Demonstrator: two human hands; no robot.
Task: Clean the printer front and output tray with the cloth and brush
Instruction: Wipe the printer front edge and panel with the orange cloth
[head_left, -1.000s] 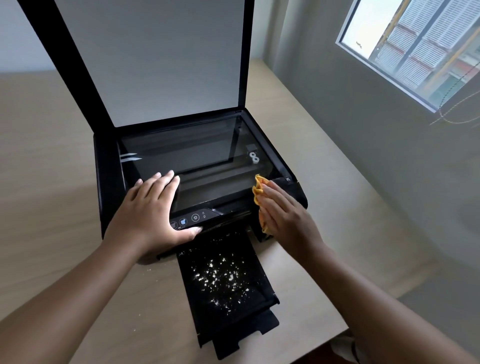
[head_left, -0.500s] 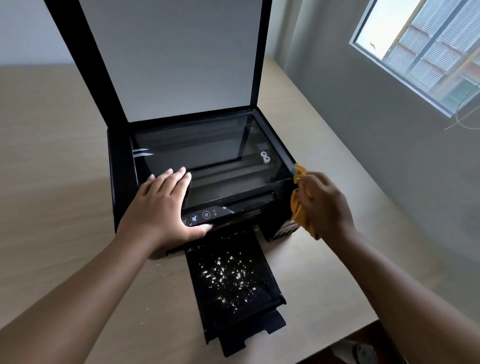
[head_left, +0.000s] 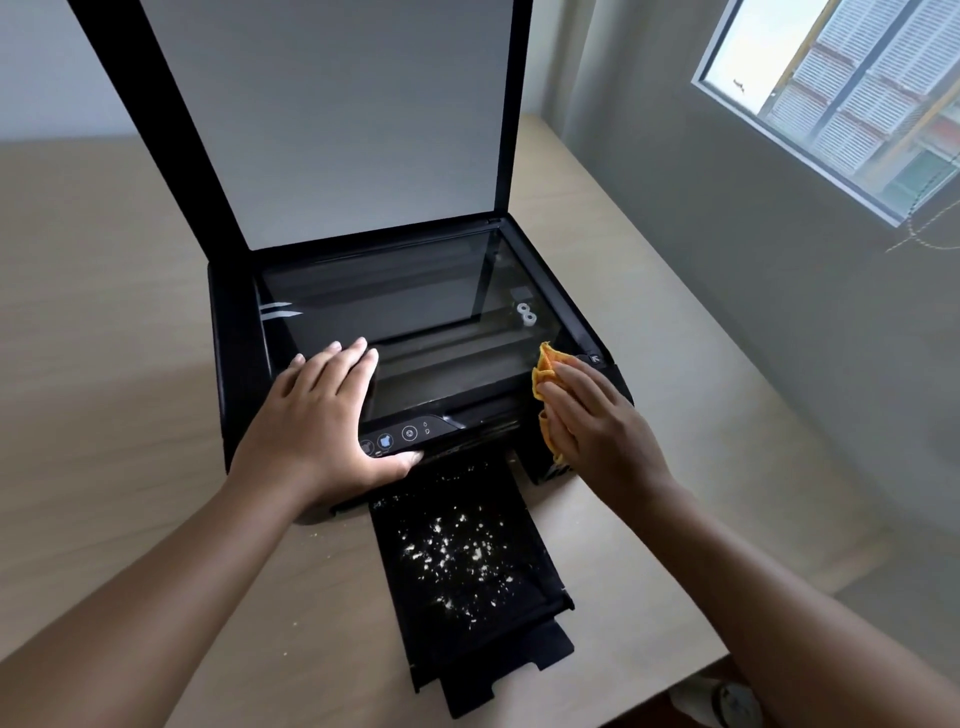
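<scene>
The left hand (head_left: 322, 415) lies flat, fingers together, on the printer (head_left: 239, 364) front. The right hand (head_left: 597, 421) presses flat on the orange cloth (head_left: 545, 366) at the right front corner, hiding most of it. Crumbs (head_left: 457, 551) dot the output tray (head_left: 467, 634).

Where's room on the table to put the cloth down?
Bare table left of the printer; a narrower strip between printer and wall. Crowded: the printer front, under left hand and right hand, and the crumb-covered tray.

Printer (head_left: 236, 374) on desk (head_left: 104, 312), tray (head_left: 498, 654) front (w/ crumbs (head_left: 457, 551))
</scene>
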